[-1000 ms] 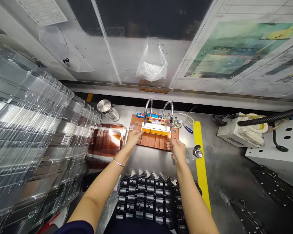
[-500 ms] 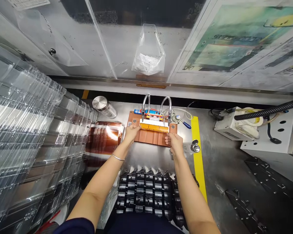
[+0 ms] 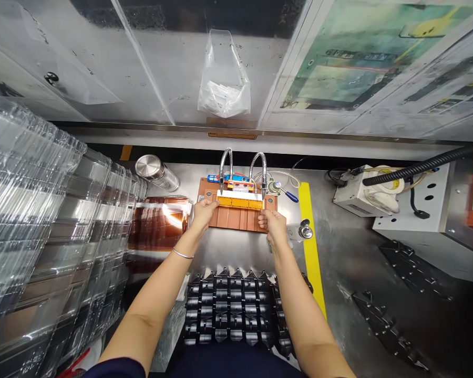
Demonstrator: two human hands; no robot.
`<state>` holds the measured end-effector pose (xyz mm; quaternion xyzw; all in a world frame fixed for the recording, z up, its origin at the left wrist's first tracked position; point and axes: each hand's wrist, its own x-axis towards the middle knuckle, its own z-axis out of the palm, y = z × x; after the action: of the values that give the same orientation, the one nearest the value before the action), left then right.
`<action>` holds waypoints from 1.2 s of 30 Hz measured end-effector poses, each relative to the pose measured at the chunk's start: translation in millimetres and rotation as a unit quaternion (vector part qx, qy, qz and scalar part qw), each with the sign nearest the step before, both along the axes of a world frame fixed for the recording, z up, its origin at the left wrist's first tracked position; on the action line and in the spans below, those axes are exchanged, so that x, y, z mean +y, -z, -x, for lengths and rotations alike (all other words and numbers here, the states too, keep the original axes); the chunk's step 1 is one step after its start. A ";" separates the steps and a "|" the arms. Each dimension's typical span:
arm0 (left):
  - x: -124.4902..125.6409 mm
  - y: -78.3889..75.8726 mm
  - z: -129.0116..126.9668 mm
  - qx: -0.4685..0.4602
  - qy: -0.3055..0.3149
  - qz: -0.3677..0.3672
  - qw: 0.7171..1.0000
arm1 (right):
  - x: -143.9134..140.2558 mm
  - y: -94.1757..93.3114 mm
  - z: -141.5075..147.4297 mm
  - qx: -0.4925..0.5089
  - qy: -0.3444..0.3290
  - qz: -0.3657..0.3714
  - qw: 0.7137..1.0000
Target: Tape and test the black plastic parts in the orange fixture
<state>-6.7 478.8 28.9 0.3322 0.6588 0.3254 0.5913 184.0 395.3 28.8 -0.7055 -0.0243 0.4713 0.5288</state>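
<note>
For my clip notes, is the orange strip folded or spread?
Spread: the orange strip runs straight between the left hand and the right hand, with no fold visible.

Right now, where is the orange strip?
Near the centre of the head view, the orange strip lies between the left hand and right hand, over the brown fixture.

Pinched between the fingers of the left hand (image 3: 205,212) and the right hand (image 3: 274,224), the end corners of the orange strip (image 3: 240,203) were hidden from me, and its black marks were too tiny to read. Dark clothing (image 3: 236,363) covered the nearest of the black parts (image 3: 228,310). The clear plastic stack (image 3: 27,226) ran out of sight leftward, the black hose (image 3: 418,169) rightward, the green poster (image 3: 350,68) at its top.
</note>
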 end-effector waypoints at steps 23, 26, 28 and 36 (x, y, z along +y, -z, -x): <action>-105.4 9.2 158.4 0.536 0.190 -0.196 0.799 | -321.5 51.3 -53.2 -0.192 -0.171 0.084 0.963; -104.2 2.8 160.5 0.520 0.172 -0.205 0.811 | -317.7 36.6 -57.6 -0.300 -0.128 0.119 0.938; -105.4 -8.0 150.2 0.496 0.156 -0.252 0.816 | -299.3 16.7 -60.2 -0.425 -0.119 0.124 0.889; -123.7 -20.6 38.9 0.354 0.321 -0.571 0.668 | -119.3 -16.7 10.2 -0.696 -0.370 -0.195 0.585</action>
<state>-45.6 355.1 49.4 0.8861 0.3570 0.2857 0.0764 173.8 276.0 45.5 -0.6283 -0.7345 -0.0245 0.2554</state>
